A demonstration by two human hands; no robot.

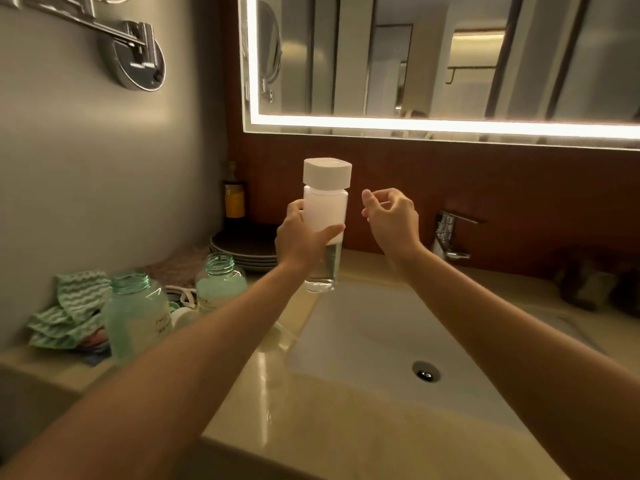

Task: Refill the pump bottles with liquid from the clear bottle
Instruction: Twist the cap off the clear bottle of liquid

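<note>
My left hand (300, 237) grips the clear bottle (325, 216) upright above the sink's left rim. The bottle has a white square cap (327, 171), white foam in its upper half and clear liquid at the bottom. My right hand (391, 220) hovers just right of the bottle, fingers loosely curled, holding nothing. Two pale green pump bottles stand on the counter to the left with their tops off: a near one (135, 317) and a farther one (221, 282). A white pump head (183, 318) lies between them, partly hidden.
A white basin (381, 334) with a drain (426, 370) fills the counter's centre; a chrome tap (450, 237) stands at its back right. Green-striped cloths (74, 306) lie at far left, stacked dark plates (242, 247) and an amber bottle (234, 195) behind. A lit mirror (433, 64) hangs above.
</note>
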